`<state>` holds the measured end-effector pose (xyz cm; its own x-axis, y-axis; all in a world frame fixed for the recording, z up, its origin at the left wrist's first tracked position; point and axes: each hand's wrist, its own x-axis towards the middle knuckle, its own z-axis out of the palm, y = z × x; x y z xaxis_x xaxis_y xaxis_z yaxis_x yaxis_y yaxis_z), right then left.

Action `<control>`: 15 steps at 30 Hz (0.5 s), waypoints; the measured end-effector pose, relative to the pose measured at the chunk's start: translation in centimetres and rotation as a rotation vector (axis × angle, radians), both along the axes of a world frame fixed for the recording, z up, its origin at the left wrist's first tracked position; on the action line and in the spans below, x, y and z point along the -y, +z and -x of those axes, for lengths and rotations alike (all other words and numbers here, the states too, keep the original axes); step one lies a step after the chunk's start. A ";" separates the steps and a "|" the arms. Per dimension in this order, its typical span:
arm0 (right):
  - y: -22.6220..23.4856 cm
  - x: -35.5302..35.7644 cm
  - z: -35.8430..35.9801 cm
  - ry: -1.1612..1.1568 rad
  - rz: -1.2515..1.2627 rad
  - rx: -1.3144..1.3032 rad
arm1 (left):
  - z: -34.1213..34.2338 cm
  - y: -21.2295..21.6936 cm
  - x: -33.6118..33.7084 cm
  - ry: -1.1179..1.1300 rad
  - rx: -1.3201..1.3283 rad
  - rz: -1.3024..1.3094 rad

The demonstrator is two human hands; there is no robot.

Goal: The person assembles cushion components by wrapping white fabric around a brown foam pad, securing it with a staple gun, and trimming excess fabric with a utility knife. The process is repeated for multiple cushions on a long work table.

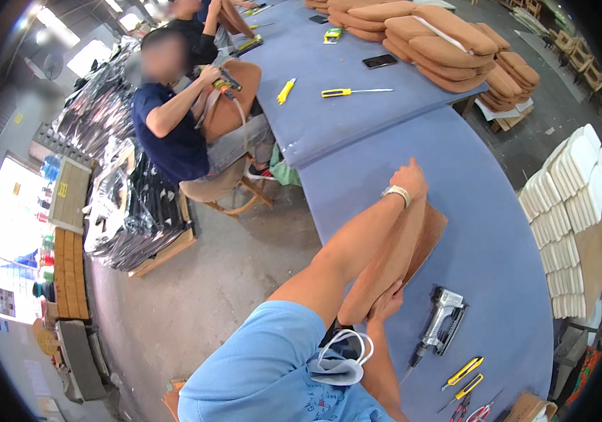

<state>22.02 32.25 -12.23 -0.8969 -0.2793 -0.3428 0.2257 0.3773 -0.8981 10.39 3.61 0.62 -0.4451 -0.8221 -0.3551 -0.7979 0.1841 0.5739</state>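
A brown upholstered chair cushion [378, 279] stands tilted on its edge on the blue-covered table in front of me. My left hand [411, 178], with a watch on the wrist, is closed over its far end; that hand partly hides the end. At the near end my right hand [386, 302] grips the cushion's lower edge from the right, fingers wrapped round it. The cushion's underside [427, 235] faces right. To the right of my right hand, a silver pneumatic staple gun [447, 318] lies on the table, touched by neither hand.
Near me lie a yellow utility knife [464, 371], a yellow-handled screwdriver [468, 386] and red-handled scissors [480, 413]. Across the table are another screwdriver [347, 92], a phone [380, 61] and stacked brown cushions [449, 49]. A seated co-worker [174, 123] works at left. White panels [561, 211] stand right.
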 end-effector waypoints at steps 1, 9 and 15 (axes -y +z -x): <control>0.6 0.4 0.1 0.015 -0.100 -0.044 | -0.8 0.0 -0.4 -0.011 -0.034 -0.037; 3.5 -0.5 5.2 0.094 0.301 -0.198 | -14.9 12.7 -4.2 0.082 -0.963 0.102; 21.5 1.8 13.9 0.535 0.730 -0.254 | -27.7 20.7 -17.1 -0.094 -0.893 0.367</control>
<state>8.12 30.43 9.23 -0.6113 -0.7446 0.2680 -0.0498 -0.3018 -0.9521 38.11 20.74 21.27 -0.4957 -0.7619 0.4169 -0.0690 0.5130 0.8556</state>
